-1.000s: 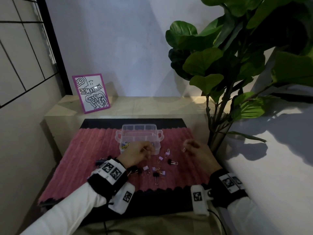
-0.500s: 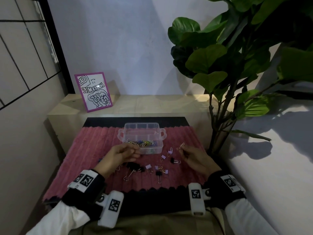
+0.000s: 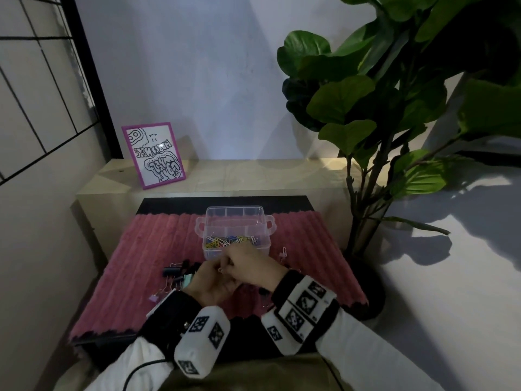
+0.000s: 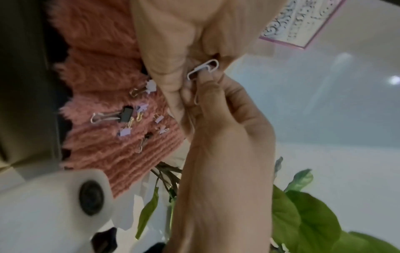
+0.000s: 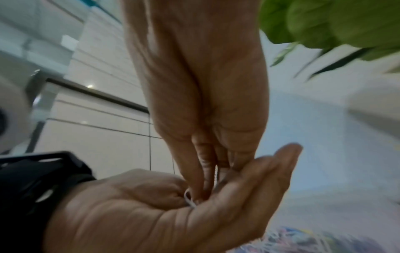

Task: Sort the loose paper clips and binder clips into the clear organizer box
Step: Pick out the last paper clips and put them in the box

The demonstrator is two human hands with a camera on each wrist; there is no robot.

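Fuzzy pink ribbed mat (image 3: 135,266). Both hands meet w/ fingers bunched: right hand (image 3: 251,268) and left hand (image 3: 211,283) pinch thin white wire paper clip (image 4: 203,69).

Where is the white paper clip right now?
In the left wrist view the white paper clip is pinched where the fingers of both hands meet, above the pink mat, just in front of the clear organizer box.

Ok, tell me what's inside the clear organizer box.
The clear organizer box holds a heap of colourful paper clips in its near compartments. The far compartments look empty. The right hand covers part of the front wall.
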